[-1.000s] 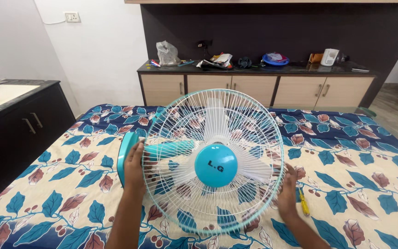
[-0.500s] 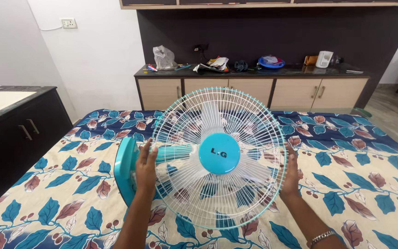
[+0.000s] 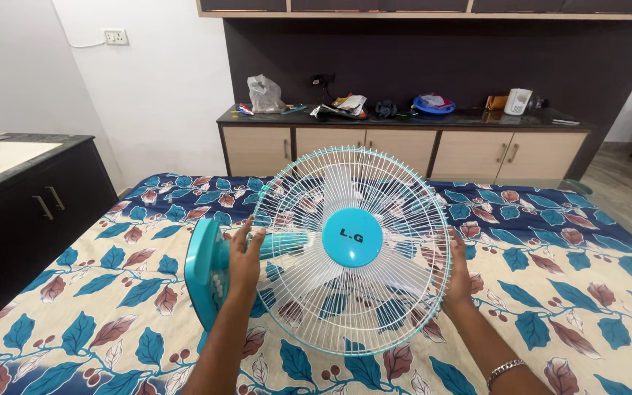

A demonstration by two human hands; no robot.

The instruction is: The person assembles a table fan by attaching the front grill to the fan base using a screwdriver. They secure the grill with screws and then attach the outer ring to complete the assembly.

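— Where do we have the teal-and-white plastic table fan with its round wire cage [image 3: 352, 249]?

— It lies tipped on the bed with the leaf-patterned blue and cream sheet [image 3: 96, 292], about midway across and toward the near edge, its cage facing us and its round teal base [image 3: 205, 274] standing on edge out toward the left side of the bed.

— And our hands?

— Our left hand [image 3: 245, 252] is spread flat against the left rim of the cage, just beside the teal neck; its fingers [image 3: 246, 228] are loose and extended, not curled round anything. Our right hand [image 3: 456, 267] presses the right rim from the other side, open-palmed. We steady the cage between two palms — we do not grip it.

— How will it handle?

— Light for its bulk, we judge, with most of the weight behind the hub at the motor and in the base. The thin wires look springy and would bend if squeezed, and the smooth plastic may slip. The outer rim ring, the neck or the base seem the sound places to take hold.

— Anything else nearby?

— A long wooden cabinet with a dark top [image 3: 404, 143] stands beyond the far edge of the bed, cluttered with small things.
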